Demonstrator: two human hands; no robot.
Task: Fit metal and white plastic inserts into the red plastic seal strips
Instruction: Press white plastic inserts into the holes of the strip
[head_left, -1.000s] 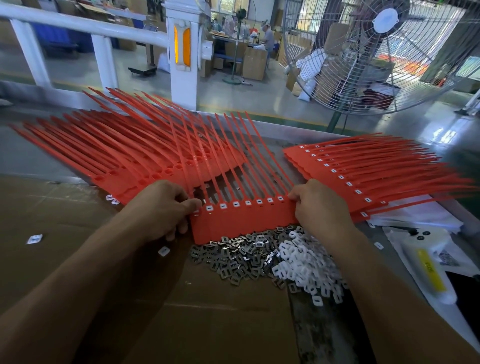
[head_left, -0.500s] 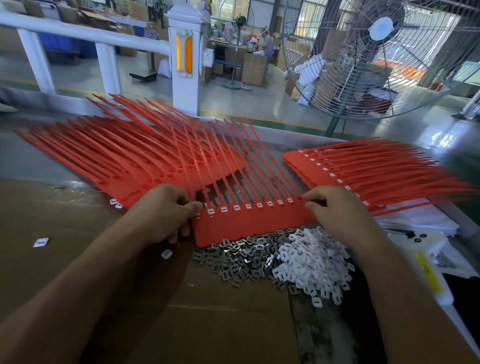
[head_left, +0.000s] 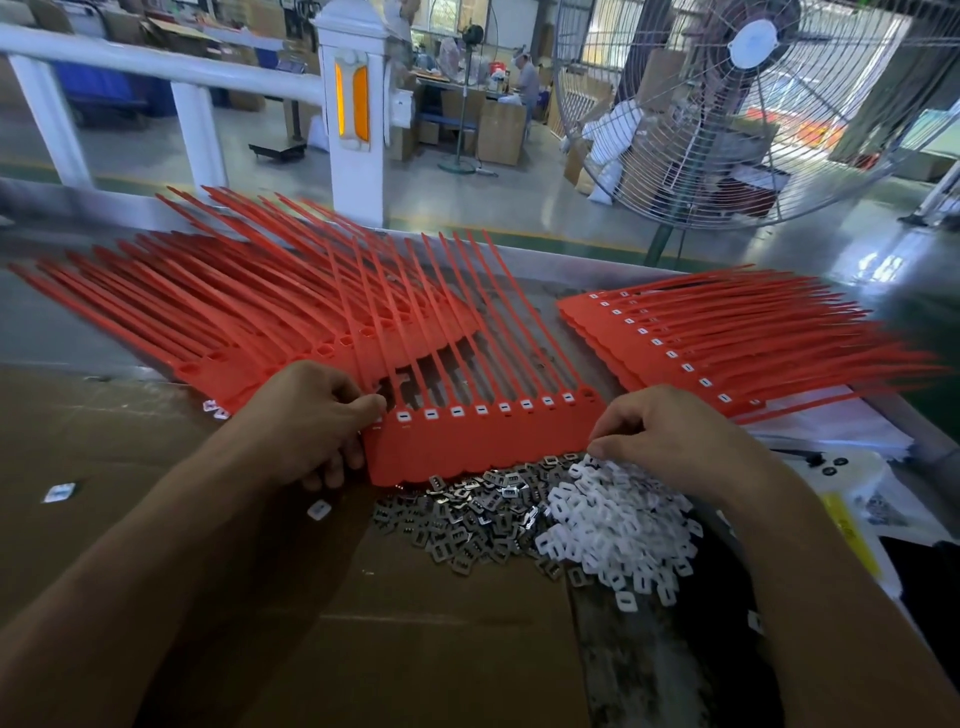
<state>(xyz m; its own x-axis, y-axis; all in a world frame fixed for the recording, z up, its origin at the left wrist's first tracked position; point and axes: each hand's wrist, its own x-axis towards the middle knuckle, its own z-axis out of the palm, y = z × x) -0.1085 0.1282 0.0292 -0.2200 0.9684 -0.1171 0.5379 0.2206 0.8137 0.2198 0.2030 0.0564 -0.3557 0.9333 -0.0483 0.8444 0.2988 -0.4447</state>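
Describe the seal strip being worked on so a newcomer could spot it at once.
Start at the cardboard sheet and find the insert piles. The strip lies just beyond them, between both hands. Unlike the left stack, its sockets hold white inserts; unlike the right stack, it lies alone.

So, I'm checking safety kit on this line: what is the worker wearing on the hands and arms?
Nothing that shows. The left hand and right hand are bare: no gloves, rings, watch or bands. Both forearms are uncovered all the way to the frame edge, so no sleeves are in view. The fingers carry no tape or guards.
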